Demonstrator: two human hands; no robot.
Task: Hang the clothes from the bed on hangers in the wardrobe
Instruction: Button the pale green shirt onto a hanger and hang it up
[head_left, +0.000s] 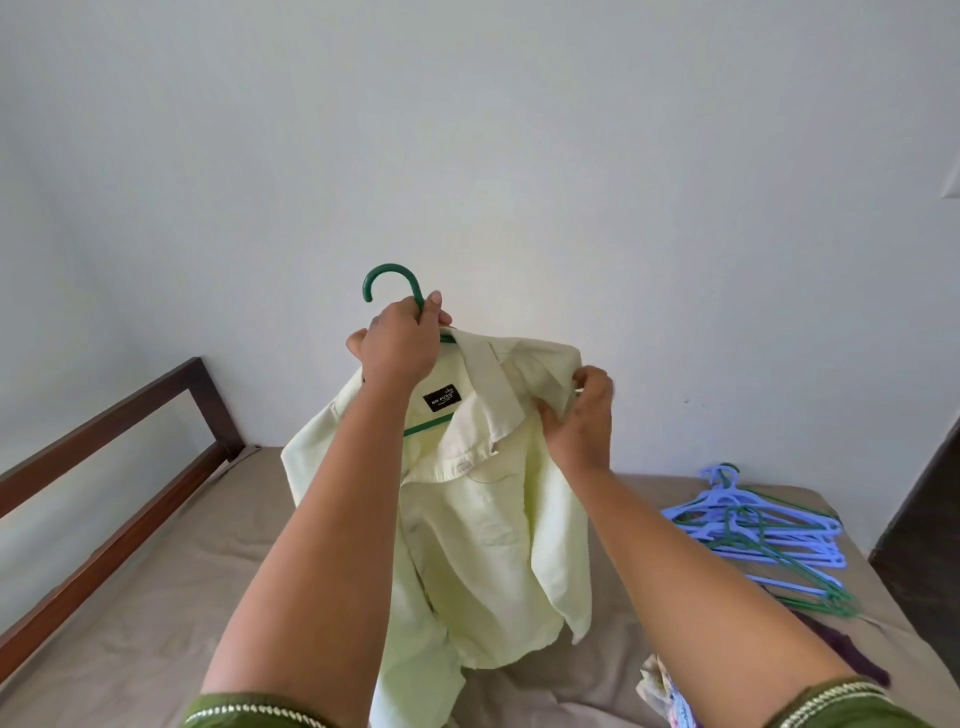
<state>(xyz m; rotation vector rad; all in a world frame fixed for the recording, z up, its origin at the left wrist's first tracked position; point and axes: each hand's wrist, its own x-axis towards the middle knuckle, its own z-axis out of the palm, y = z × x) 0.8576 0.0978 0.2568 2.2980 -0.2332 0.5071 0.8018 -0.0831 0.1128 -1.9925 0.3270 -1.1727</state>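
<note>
Over on the left, the wooden bed frame (119, 431) runs along the wall, with the brown sheet (156, 597) spread beside it. Up in the middle, the left hand (397, 340) is raised, fingers curled tight round the neck of the green hanger (390, 279), hook poking clear above the knuckles. Hanging from it, held up over the bed, is the pale yellow shirt (493, 519), collar open, black label showing, a bit of the green bar visible inside the neck. Just right of the collar, the right hand (582, 415) pinches the shirt's shoulder fabric, fingers bunched on the cloth. Further right, a pile of hangers (769, 535), blue and green, lies on the sheet near the far corner. At the bottom right edge, more clothes (660, 686) peek in beside the right forearm, with a dark purple garment (841, 649) just below the hangers.
</note>
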